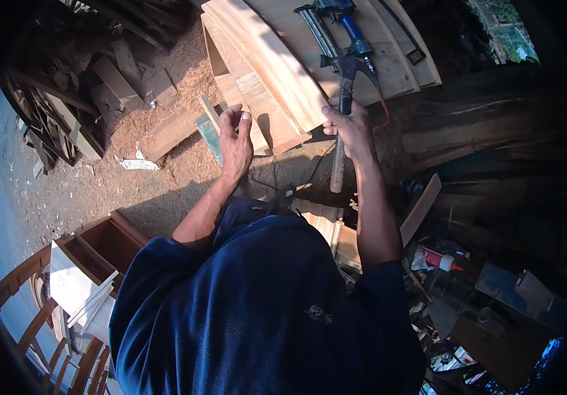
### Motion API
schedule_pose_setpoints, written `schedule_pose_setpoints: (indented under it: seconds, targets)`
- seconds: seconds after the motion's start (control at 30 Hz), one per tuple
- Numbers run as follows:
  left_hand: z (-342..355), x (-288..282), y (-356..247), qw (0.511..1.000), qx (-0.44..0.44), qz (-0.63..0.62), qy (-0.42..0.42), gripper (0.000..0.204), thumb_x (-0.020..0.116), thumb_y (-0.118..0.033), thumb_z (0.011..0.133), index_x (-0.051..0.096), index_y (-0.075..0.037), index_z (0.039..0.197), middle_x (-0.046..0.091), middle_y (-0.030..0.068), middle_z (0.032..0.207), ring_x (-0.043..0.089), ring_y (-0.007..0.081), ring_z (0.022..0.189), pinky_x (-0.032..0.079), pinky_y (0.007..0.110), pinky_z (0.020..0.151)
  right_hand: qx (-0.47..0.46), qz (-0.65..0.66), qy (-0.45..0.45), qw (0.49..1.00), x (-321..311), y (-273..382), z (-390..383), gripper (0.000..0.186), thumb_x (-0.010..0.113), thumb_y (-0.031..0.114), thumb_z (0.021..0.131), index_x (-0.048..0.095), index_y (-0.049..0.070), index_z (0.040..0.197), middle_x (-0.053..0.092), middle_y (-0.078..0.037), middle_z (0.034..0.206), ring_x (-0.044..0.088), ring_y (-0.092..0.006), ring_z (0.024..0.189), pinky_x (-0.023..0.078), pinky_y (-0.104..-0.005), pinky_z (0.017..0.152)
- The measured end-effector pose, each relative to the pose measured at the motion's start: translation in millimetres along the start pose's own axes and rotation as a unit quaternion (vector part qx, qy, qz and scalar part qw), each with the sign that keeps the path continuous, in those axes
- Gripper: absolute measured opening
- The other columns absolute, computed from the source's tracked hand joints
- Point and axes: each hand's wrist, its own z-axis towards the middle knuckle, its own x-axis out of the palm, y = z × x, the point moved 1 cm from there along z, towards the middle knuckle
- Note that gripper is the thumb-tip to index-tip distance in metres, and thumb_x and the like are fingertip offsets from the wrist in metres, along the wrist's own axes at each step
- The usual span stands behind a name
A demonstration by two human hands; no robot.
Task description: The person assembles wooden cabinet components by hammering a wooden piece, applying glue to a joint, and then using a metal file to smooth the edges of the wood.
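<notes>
One dark, long-handled metal claw hammer (345,97) is clasped at one o'clock by the right hand (358,133); at eleven, the left hand (236,143), loosely half-spread, is held near a long pale wooden board (277,69).

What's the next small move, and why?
Probably rest the left hand on the pale board to steady it. That hand looks empty and is close to the board, while the right hand holds the hammer by the board's near corner, so it seems poorly placed to do both jobs.
</notes>
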Motion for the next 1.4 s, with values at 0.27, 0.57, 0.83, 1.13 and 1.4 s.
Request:
schedule_pose_setpoints:
  seconds: [0.27,0.57,0.83,1.13,1.4]
  targets:
    - [92.5,15.7,-14.4,0.984,-0.032,0.154,-0.079,0.087,0.068,-0.047,0.089,0.033,0.005,0.149,0.031,0.0317,0.150,0.035,0.0439,0.140,0.036,0.051,0.112,-0.110,-0.419,-0.092,0.897,32.5,-31.4,-8.3,0.025,0.077,0.022,0.080,0.067,0.001,0.089,0.067,-0.013,0.076,0.066,-0.0238,0.072,0.050,-0.0393,0.071]
    - [147.8,14.8,-70.2,0.485,0.568,0.525,0.408,0.125,0.030,-0.101,0.058,0.028,-0.025,0.157,0.033,0.0125,0.159,0.025,0.0335,0.149,0.009,0.059,0.124,-0.071,-0.276,-0.127,0.950,27.5,-50.5,-15.5,0.024,0.080,0.019,0.078,0.071,0.002,0.093,0.071,-0.011,0.084,0.067,-0.0224,0.076,0.052,-0.0361,0.074]
    - [126.7,32.5,-94.2,0.466,0.514,0.501,0.517,0.121,0.045,-0.097,0.059,0.045,-0.017,0.150,0.046,0.0226,0.144,0.036,0.0398,0.140,0.011,0.057,0.123,0.014,-0.061,-0.189,0.980,7.6,-41.3,-25.7,0.028,0.077,0.024,0.081,0.061,0.003,0.082,0.062,-0.012,0.072,0.061,-0.0239,0.068,0.048,-0.0397,0.066]
    - [115.8,40.8,-87.1,0.481,0.492,0.505,0.521,0.121,0.054,-0.093,0.054,0.042,-0.024,0.153,0.044,0.0227,0.144,0.035,0.0397,0.140,0.009,0.059,0.121,-0.107,-0.145,-0.397,0.900,-52.7,-106.9,-171.7,0.028,0.076,0.024,0.088,0.066,0.001,0.099,0.064,-0.007,0.076,0.060,-0.0171,0.071,0.049,-0.0343,0.069]
    - [121.0,31.1,-79.2,0.445,0.504,0.530,0.517,0.120,0.060,-0.091,0.055,0.044,-0.022,0.152,0.043,0.0253,0.142,0.036,0.0402,0.139,0.011,0.062,0.120,0.007,-0.217,-0.549,0.807,-74.4,-134.7,-315.0,0.043,0.074,0.022,0.090,0.063,0.001,0.126,0.072,-0.017,0.103,0.071,-0.0264,0.087,0.055,-0.0387,0.078]
